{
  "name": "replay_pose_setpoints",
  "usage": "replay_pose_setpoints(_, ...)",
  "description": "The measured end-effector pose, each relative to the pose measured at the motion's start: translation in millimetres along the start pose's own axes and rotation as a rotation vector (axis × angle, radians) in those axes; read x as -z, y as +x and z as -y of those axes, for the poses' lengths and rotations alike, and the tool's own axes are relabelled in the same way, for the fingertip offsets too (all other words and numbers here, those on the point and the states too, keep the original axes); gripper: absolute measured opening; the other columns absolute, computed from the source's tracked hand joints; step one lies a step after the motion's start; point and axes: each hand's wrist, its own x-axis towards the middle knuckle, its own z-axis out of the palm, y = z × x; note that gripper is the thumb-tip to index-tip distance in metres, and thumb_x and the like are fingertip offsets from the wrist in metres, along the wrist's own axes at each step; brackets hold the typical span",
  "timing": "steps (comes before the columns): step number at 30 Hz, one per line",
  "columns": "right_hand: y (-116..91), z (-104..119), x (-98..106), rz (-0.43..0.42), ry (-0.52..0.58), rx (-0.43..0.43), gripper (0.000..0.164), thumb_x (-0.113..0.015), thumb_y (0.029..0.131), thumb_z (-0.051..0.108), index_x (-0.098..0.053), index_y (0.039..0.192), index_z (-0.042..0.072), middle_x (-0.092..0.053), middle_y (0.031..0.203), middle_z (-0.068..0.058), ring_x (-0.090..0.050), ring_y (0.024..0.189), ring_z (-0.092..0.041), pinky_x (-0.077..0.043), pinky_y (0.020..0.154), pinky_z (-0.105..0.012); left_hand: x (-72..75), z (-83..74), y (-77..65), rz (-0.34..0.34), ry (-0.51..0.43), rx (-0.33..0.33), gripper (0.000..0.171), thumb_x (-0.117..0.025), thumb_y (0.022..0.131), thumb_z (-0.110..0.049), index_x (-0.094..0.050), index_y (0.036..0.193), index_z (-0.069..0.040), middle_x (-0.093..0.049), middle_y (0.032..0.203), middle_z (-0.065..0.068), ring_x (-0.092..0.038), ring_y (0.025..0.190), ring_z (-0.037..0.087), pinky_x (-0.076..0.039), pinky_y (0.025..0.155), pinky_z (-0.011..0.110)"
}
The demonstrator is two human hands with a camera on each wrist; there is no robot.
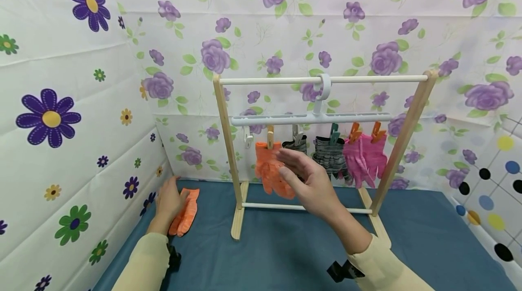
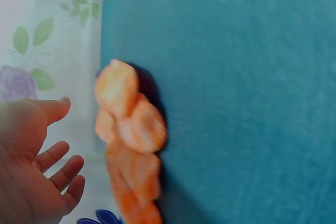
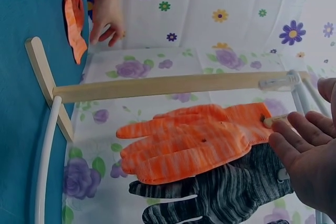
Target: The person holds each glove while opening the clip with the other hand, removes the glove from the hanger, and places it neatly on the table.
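Note:
My left hand (image 1: 167,205) is beside a loose orange glove (image 1: 189,216) on the blue cloth at the left. In the left wrist view, its fingers are relaxed and a gap separates them from the bunched glove (image 2: 134,171). My right hand (image 1: 311,182) holds nothing, its fingers extended in front of a hanging orange glove (image 1: 265,164). A wooden clothespin (image 1: 270,138) grips that glove by the cuff. The right wrist view shows the fingertips close to the cuff and clothespin, with a striped grey-black glove (image 3: 231,192) hanging behind.
A light grey hanger (image 1: 269,120) hooks over the top bar (image 1: 265,81) of a wooden rack. Striped grey-black gloves (image 1: 330,155) and pink gloves (image 1: 367,159) are clipped to its right part. A white clip (image 1: 248,139) dangles at its left end. Patterned sheets surround the blue cloth (image 1: 285,254).

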Motion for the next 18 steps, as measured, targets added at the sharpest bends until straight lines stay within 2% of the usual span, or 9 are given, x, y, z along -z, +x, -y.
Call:
replay_pose_setpoints(7, -3, 2, 5, -0.006, -0.027, 0.016, 0.045, -0.063, 0.109, 0.014, -0.054, 0.152, 0.006, -0.061, 0.149, -0.009, -0.06, 0.136, -0.024, -0.05, 0.108, -0.043, 9.0, -20.0, -8.2, -0.092, -0.076, -0.07, 0.063, -0.071, 0.104, -0.02, -0.042, 0.155, 0.003, -0.052, 0.14, 0.03, -0.05, 0.126, 0.051, -0.037, 0.104, 0.071)
replay_pose_setpoints(13, -5, 4, 10, -0.01, -0.022, 0.014, 0.045, -0.064, 0.109, 0.013, -0.054, 0.153, 0.008, -0.06, 0.151, -0.01, -0.059, 0.137, -0.025, -0.048, 0.11, -0.044, 16.1, -37.4, -15.5, -0.148, -0.163, -0.086, 0.061, -0.071, 0.105, -0.017, -0.043, 0.155, 0.002, -0.053, 0.137, 0.027, -0.054, 0.122, 0.048, -0.043, 0.1, 0.065)
replay_pose_setpoints(18, -6, 4, 14, -0.017, -0.019, 0.027, 0.046, -0.064, 0.108, 0.01, -0.054, 0.153, 0.008, -0.06, 0.15, -0.011, -0.058, 0.138, -0.027, -0.047, 0.111, -0.049, 23.4, -54.9, -23.2, -0.166, -0.245, -0.101, 0.061, -0.071, 0.104, -0.015, -0.042, 0.157, -0.002, -0.052, 0.139, 0.024, -0.054, 0.118, 0.044, -0.047, 0.096, 0.058)
